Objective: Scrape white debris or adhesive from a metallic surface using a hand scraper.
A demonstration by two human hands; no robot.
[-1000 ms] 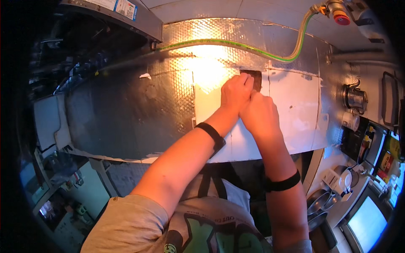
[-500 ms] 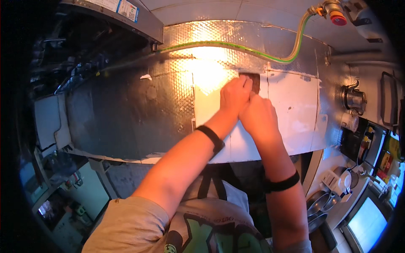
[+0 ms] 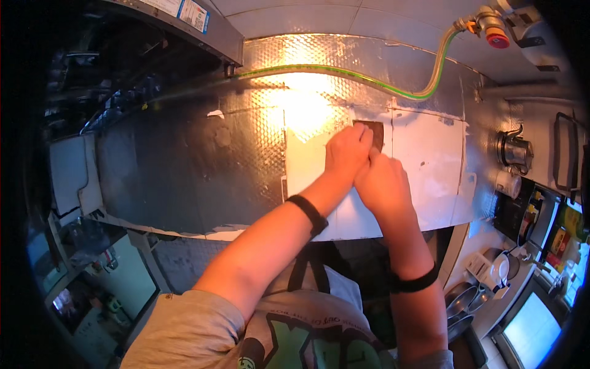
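Note:
Both hands are closed together over a scraper (image 3: 377, 133), whose flat dark blade lies against the white bare patch (image 3: 433, 138) of the countertop. My left hand (image 3: 348, 151) is at the blade's left side, fingers curled over it. My right hand (image 3: 386, 181) wraps round the near end, nearer to me; the handle is hidden inside the grip. Silvery embossed foil sheet (image 3: 184, 166) covers the counter left of the patch, with a ragged torn edge beside the white area.
A clear hose with a green stripe (image 3: 344, 72) runs across the back to a valve with a red knob (image 3: 496, 38). A metal appliance (image 3: 209, 43) stands at the back left. A metal kettle (image 3: 516, 150) and pans (image 3: 461, 301) are at the right.
Both hands and the scraper have slid a little toward me over the white patch. The grip stays the same, and the whole view has shifted slightly.

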